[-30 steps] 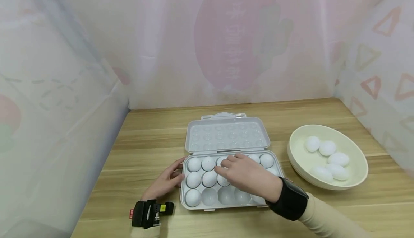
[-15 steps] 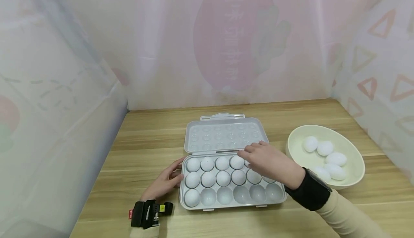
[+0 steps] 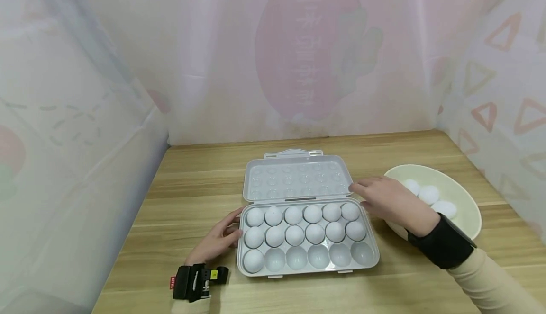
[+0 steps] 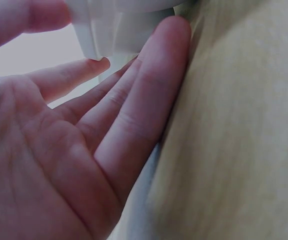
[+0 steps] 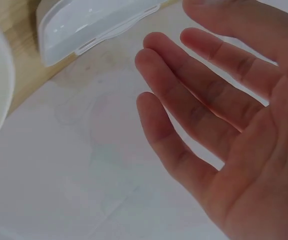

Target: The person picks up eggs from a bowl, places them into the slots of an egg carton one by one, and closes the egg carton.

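A white egg tray (image 3: 296, 258) lies with its clear lid (image 3: 298, 177) folded back behind it. White eggs (image 3: 294, 236) fill the two far rows, and the front row has one egg (image 3: 253, 261) at its left end. My left hand (image 3: 216, 239) rests against the tray's left side; its straight fingers (image 4: 144, 95) touch the white wall in the left wrist view. My right hand (image 3: 390, 200) is between the tray and a cream bowl (image 3: 468, 210). Its loosely extended fingers hold nothing in the right wrist view, and it hides part of the bowl.
Several white eggs (image 3: 444, 209) lie in the bowl on the right. The wooden table (image 3: 192, 176) meets patterned cloth (image 3: 213, 91) at the back and along both sides.
My right hand has moved from over the tray's middle rightward to the bowl, uncovering the tray's right-hand eggs. The left hand stays at the tray's side.
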The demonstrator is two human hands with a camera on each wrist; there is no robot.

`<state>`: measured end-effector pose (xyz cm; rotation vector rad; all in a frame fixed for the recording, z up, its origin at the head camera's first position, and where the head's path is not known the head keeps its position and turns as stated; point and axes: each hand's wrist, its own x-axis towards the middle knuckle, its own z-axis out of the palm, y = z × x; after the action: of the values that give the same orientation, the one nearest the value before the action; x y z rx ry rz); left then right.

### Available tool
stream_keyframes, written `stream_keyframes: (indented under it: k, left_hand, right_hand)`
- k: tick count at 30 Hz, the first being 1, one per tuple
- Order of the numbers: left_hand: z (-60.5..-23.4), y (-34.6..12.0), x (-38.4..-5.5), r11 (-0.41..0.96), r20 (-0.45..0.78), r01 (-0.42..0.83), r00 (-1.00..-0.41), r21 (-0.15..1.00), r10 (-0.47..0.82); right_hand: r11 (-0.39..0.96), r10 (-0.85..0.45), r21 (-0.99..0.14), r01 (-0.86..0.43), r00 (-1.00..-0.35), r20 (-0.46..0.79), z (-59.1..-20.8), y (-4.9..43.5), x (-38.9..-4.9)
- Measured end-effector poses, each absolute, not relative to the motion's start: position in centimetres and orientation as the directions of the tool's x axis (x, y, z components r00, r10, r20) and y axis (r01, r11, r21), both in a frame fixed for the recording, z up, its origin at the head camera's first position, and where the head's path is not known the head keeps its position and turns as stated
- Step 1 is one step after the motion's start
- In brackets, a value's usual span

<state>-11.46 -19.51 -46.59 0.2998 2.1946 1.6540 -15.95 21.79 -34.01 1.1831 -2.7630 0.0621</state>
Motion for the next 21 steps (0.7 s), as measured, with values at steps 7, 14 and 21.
stream_keyframes:
  k: [7,14,21]
  left_hand:
    - [-46.7,-19.5,-11.5,0.305,-0.17,-0.046,-0.905,0.951,0.391]
    - [-46.6,-19.5,-11.5,0.302,-0.175,-0.056,-0.907,0.952,0.383]
    - [-46.6,-19.5,-11.4,0.314,-0.185,-0.064,-0.911,0.947,0.37]
  right_hand:
    - [0.734,-0.676,0.067,-0.675,-0.72,0.155,-33.9,24.2,-16.3]
    - [0.756,-0.654,0.152,-0.637,-0.746,0.125,-34.5,26.8,-17.7]
    - [0.793,-0.609,0.105,-0.6,-0.788,0.089,-35.3,29.4,-19.2]
